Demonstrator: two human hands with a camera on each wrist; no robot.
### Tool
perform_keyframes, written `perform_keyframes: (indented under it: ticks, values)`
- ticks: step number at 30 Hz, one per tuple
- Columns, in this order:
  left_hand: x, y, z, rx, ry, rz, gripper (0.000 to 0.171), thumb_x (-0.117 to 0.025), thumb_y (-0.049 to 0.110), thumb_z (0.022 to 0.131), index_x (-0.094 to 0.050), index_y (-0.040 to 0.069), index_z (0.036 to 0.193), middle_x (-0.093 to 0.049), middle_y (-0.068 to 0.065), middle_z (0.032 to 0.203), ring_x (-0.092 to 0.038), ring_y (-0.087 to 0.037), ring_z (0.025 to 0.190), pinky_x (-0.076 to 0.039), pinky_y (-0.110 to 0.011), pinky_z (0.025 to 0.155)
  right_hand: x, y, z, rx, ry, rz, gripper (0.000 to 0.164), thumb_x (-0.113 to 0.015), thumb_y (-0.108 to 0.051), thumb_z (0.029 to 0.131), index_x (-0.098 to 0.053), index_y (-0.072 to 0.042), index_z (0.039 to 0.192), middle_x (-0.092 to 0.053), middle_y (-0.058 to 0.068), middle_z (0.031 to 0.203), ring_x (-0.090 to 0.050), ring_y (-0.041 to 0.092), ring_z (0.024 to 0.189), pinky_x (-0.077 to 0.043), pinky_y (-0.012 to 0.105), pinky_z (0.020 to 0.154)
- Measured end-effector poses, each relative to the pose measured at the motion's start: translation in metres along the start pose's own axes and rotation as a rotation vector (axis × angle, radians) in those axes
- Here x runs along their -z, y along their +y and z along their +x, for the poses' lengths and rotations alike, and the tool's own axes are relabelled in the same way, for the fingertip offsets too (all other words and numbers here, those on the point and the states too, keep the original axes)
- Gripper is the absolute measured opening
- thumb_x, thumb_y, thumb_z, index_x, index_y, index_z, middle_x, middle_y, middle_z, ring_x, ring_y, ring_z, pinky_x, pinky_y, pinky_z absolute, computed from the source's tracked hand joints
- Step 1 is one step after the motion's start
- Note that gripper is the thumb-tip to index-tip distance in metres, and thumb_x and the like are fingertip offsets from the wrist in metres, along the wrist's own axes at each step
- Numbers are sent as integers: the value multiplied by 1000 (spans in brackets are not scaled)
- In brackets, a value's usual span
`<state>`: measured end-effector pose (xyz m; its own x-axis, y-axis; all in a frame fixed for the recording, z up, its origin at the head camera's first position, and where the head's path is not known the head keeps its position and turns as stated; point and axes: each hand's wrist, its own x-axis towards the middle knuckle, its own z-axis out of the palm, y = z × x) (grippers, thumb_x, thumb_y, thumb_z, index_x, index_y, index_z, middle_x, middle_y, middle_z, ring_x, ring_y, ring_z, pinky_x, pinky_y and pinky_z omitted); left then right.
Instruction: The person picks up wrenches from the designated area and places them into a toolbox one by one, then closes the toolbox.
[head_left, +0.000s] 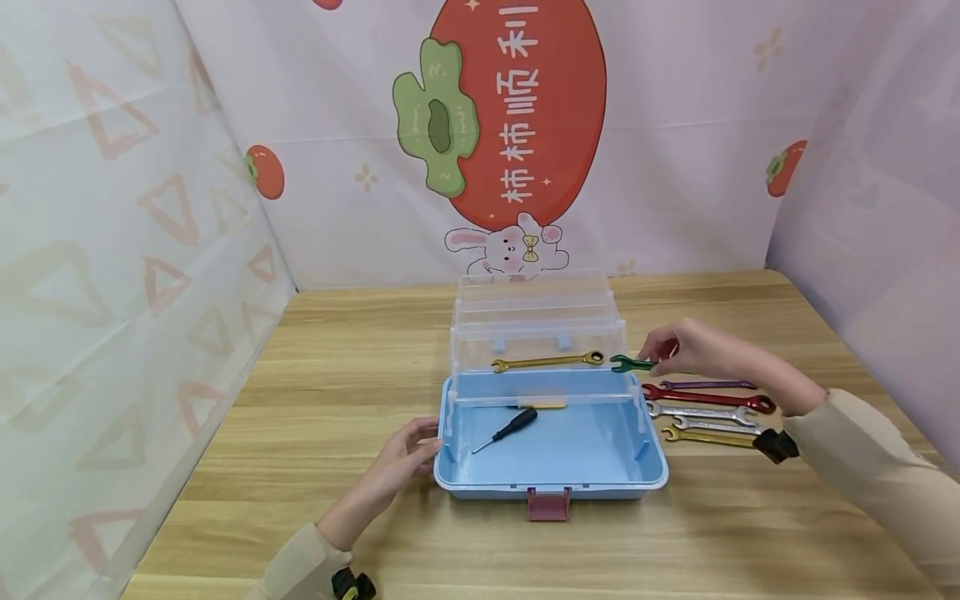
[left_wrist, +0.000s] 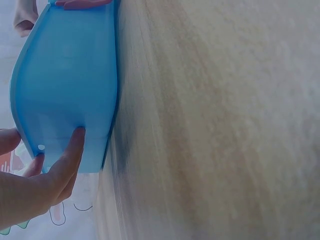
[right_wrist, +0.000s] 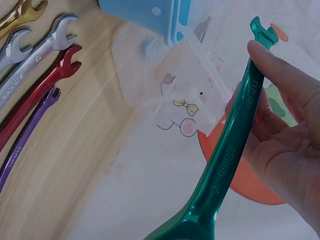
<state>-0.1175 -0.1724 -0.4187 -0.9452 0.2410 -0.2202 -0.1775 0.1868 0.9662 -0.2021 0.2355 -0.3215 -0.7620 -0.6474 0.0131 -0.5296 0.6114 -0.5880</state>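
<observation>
My right hand [head_left: 693,348] pinches a green combination wrench [right_wrist: 232,135] between thumb and fingers, its open end leading. It is held in the air just right of the toolbox's raised clear part [head_left: 536,333]. My left hand [head_left: 401,462] grips the left side of the blue toolbox [head_left: 551,462], thumb at the rim and fingers against the outer wall [left_wrist: 65,90]. Inside the base lie a black-handled screwdriver [head_left: 516,422] and, behind it, a thin tool with a yellow handle [head_left: 546,405]. A gold ratchet wrench [head_left: 547,361] lies across the clear part at the back.
Right of the toolbox, several wrenches lie in a row on the wooden table: purple [head_left: 708,384], red [head_left: 701,397], silver [head_left: 697,412] and gold [head_left: 708,437]. A pink latch [head_left: 548,505] hangs at the toolbox front. Printed cloth walls [head_left: 337,208] stand around the table.
</observation>
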Motion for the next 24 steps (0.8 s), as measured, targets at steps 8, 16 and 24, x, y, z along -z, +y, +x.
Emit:
perform_keyframes:
  ticks: [8,16,24]
  values:
    - [1,-2,1,0,-2,1,45,-54,16,88,-39,-4,125,-45,-23,123,-51,-28,105,-50,-37,77,-2,-10,15,40,-17,41,13,-66,-1,75,-67,-6,87,-62,1,76,-49,9,64,-45,21,54]
    - [1,-2,2,1,4,-1,45,-54,15,88,-39,-4,125,-45,-23,122,-52,-28,104,-50,-37,77,-4,-17,31,58,-29,34,13,-66,0,75,-67,-4,87,-62,0,79,-49,12,65,-46,21,56]
    - [1,-2,2,2,-4,0,45,-54,16,88,-39,-5,125,-45,-23,123,-51,-28,105,-50,-37,77,-7,-25,46,87,-50,33,14,-66,0,76,-66,-4,89,-63,2,82,-51,13,67,-47,21,59]
